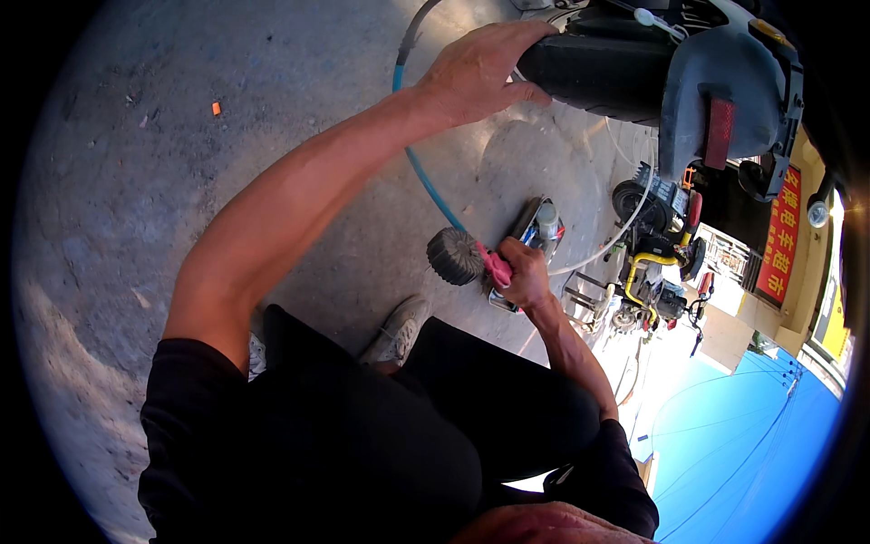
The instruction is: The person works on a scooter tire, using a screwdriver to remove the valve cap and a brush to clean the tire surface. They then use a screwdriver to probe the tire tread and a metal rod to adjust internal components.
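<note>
The left hand (476,72) lies spread open on the black tyre (598,77). Well below it, the right hand (524,276) is closed around a pink-handled round brush (456,256), its bristled head just left of the fist.

Your right hand (524,275) closes over the pink handle (496,267), so you cannot see how much of the handle lies in the fist; the brush head (454,256) is dark and its bristles blur together; the tray (535,238) behind your fist is half covered, its contents too small to tell; your left hand (480,72) hides the tyre (598,72) where the palm lies; the blue hose (426,181) passes behind your left forearm; the scooter (725,100) is cut off by the top edge.
</note>
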`<state>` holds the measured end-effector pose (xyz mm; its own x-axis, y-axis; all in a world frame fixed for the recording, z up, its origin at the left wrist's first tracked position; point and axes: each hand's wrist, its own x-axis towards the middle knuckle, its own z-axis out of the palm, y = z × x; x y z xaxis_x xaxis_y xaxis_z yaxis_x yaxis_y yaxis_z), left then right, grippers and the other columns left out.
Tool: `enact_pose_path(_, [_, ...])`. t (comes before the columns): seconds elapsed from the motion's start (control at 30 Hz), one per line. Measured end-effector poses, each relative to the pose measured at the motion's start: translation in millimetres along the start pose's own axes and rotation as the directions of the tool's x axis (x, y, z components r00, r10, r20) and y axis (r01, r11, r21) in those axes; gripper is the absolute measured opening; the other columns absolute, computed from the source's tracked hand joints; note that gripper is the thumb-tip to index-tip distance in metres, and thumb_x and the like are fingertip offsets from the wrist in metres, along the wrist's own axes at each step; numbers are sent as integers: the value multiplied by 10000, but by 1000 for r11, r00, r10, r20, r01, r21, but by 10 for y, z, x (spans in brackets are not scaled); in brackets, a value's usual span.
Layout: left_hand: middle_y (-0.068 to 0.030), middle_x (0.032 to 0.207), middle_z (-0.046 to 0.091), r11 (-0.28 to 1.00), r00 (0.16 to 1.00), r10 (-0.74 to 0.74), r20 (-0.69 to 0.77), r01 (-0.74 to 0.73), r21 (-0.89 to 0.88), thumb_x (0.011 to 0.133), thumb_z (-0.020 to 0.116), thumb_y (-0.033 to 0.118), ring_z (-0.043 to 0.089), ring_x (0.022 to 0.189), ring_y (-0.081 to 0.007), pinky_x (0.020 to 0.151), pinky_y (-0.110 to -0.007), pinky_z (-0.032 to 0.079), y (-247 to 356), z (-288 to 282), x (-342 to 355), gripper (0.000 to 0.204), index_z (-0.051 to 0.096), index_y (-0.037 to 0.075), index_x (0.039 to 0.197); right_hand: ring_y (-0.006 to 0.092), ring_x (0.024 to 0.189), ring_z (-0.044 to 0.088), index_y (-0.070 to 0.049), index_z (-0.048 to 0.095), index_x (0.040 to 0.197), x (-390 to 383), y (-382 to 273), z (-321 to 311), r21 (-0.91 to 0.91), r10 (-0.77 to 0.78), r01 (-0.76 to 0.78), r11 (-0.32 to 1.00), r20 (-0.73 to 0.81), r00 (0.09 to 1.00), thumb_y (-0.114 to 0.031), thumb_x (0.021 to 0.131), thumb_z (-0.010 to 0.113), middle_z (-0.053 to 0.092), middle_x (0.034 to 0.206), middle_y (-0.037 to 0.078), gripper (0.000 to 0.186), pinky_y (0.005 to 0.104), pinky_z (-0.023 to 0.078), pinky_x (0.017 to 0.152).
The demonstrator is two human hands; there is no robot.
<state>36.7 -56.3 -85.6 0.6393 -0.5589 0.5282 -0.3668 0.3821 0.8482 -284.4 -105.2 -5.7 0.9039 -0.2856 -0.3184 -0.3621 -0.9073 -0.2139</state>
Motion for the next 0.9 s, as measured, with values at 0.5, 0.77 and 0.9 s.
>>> enact_pose_path(0.5, [-185,1524,527,992,991,-128,-31,127,-14,881,788,372,484,1425,-366,1173,-438,401,105,-176,-248,797,454,68,1537,366,659,647,-50,621,789,176,9,65,-57,17,-18,998,-17,1000,-131,780,814,619,759,124,210,443,510,578])
enact_pose_path(0.77, [-185,1509,539,989,991,-128,-49,124,-80,860,824,287,513,1394,-371,1151,-445,429,288,-204,-393,783,473,59,1521,373,671,651,-58,629,805,417,-53,107,-50,2,-2,999,-2,1000,-142,792,809,627,768,118,199,445,516,582])
enact_pose_path(0.9, [-187,1486,561,999,992,5,-123,-11,-47,847,834,266,538,1367,-382,1123,-445,459,362,-150,-300,757,505,52,1495,376,673,652,-54,630,812,529,-47,93,-50,-5,6,999,12,1000,-155,776,821,633,782,120,219,449,522,592])
